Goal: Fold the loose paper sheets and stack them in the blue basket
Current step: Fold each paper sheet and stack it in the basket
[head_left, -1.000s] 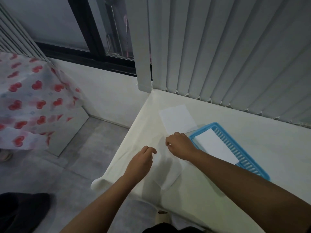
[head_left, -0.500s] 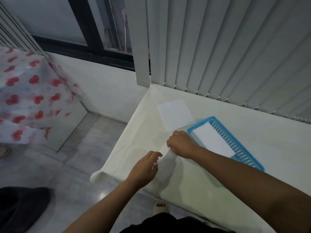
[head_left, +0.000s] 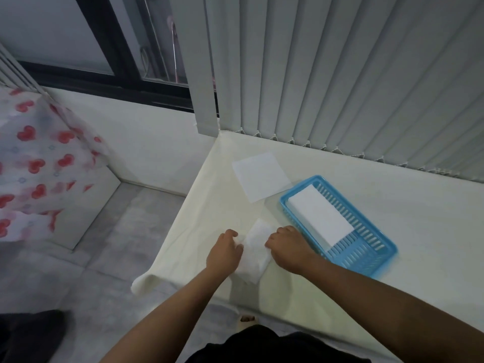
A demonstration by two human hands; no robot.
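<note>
A white paper sheet (head_left: 255, 251) lies partly folded on the cream table near its front left corner. My left hand (head_left: 224, 252) grips its left edge and my right hand (head_left: 289, 248) pinches its right edge. A second loose sheet (head_left: 260, 176) lies flat farther back. To the right sits the blue basket (head_left: 372, 258), slatted and rectangular, with a folded white paper (head_left: 320, 214) lying in its far half.
The table (head_left: 392, 297) wears a cream cloth whose corner (head_left: 142, 282) hangs off the left edge. Vertical grey blinds (head_left: 340, 74) hang along the table's back. A heart-patterned cover (head_left: 34, 166) stands to the left, over grey floor tiles.
Both hands drew the sheet in from flat and doubled it over. They now sit closer together, nearer the table's front edge. The camera view tipped down a little.
</note>
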